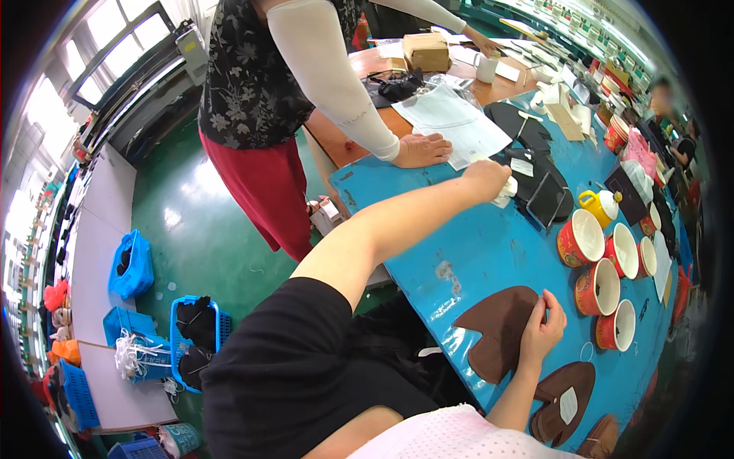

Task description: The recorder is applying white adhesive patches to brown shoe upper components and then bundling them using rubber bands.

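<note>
My left hand (486, 182) is closed and reaches to the far side of the blue table, beside a stack of black cut pieces (544, 187). A crumpled white bit (505, 193) shows under its fingers; what they grip is too small to make out. Nearer to me, my right hand (543, 327) has its fingers bent at the right edge of a brown notched piece (498, 329), which lies flat at the table's edge. Beside my right forearm is a stack of similar brown pieces (573, 394) with a white label on top.
Red paper tubs (580, 239) and a yellow pot (600, 205) stand at the right. Across the corner, a person's hand (423, 150) rests beside printed sheets (453, 122); their other hand is near a white mug (486, 69). Blue baskets (200, 336) sit on the green floor.
</note>
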{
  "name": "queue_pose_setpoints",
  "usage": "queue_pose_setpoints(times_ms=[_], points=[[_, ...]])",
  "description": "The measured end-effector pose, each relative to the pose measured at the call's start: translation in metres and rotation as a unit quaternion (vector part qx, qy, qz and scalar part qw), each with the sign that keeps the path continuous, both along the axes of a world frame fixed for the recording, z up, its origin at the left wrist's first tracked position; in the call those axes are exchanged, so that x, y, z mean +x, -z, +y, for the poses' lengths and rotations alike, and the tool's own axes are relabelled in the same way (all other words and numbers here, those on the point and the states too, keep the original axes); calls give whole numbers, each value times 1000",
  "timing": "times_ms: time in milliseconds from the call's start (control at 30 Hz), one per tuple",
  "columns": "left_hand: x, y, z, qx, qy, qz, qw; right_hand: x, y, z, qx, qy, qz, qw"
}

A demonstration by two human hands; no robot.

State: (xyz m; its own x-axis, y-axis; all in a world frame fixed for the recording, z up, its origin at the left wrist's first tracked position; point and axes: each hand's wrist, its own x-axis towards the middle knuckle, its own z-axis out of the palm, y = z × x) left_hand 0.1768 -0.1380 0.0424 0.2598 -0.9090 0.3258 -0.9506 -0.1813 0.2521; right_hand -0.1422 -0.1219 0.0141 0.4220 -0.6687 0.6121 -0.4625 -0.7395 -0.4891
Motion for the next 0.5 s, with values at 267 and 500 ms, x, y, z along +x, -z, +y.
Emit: queue_pose_setpoints(times_ms=[267, 500], points=[[2, -15, 0, 66, -9, 44, 997, 0, -1, 3, -12, 2, -10, 1000], [6, -1, -1, 18, 39, 3, 999, -3, 1, 2, -4, 4, -1, 1000]])
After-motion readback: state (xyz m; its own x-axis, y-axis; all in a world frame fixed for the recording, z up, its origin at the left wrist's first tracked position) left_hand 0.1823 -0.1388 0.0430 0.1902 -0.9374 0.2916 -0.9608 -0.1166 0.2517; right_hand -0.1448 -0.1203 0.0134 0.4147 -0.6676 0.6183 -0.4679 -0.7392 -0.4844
